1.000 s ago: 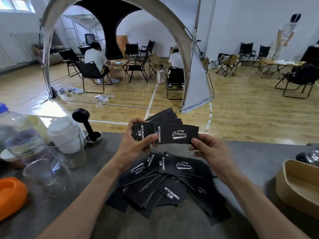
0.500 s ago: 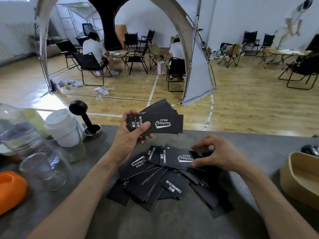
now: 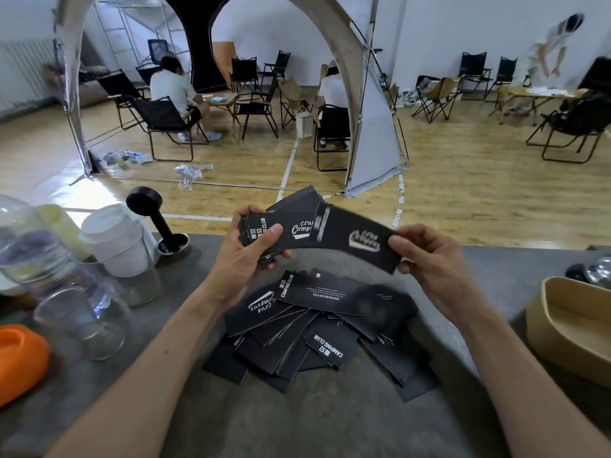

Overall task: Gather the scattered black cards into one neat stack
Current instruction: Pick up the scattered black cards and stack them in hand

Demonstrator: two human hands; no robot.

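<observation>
From where I stand, these cards look thin and light, stiff enough to hold flat when pinched by one end yet with a little give, and smooth-faced, so a fanned bundle would likely slide apart if the grip eased. Taking them by a short end, thumb on top and fingers beneath, seems the sensible hold; lifting from the middle of the heap would probably drag neighbours along.

The left hand (image 3: pixel 246 259) is closed around a loose stack (image 3: pixel 287 223) of cards held above the table (image 3: pixel 330 421), thumb pressing across the printed face, the cards behind it splayed out rather than squared. The right hand (image 3: pixel 429 259) pinches a single card (image 3: pixel 357 241) by its far end, thumb over, fingers under, with the card's other end overlapping the stack in the left hand. That card is blurred, so I cannot say whether it is touching the stack.

Directly below the stack, the pile (image 3: pixel 317 328) of remaining cards lies scattered on the table, overlapping at all angles, some face up and some turned over.

They are long matte-black rectangles with white print: "CAMPING CLUB" in block letters along one short end, a white script logo nearer the other. One card on the heap shows a line of small white text instead.

Plenty remain below the stack, so I judge the gathering well short of finished.
</observation>
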